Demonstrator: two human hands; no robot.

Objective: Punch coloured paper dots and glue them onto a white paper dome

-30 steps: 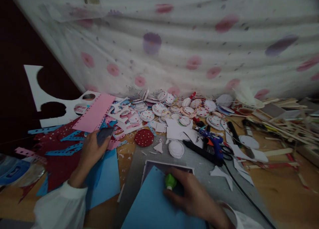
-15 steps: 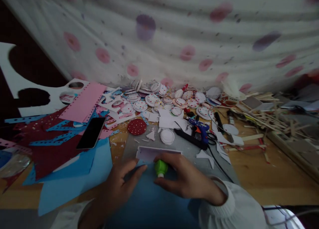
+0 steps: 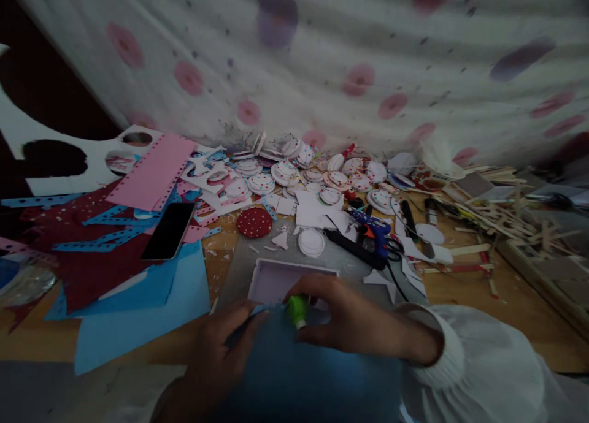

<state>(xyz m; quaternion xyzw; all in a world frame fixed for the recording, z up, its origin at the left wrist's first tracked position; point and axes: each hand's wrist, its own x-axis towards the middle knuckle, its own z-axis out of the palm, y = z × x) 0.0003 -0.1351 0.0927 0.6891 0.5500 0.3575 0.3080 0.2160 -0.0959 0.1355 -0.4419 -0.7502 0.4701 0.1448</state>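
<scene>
right hand (image 3: 345, 312) clamped on a green object (image 3: 297, 313); left hand (image 3: 223, 343) seemingly pinching the blue sheet (image 3: 317, 380).

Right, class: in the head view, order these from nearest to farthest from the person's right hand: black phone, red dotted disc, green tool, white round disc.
1. Green tool: held in the right hand.
2. White round disc: ahead, slightly left.
3. Red dotted disc: ahead, farther left.
4. Black phone: well to the left.
</scene>
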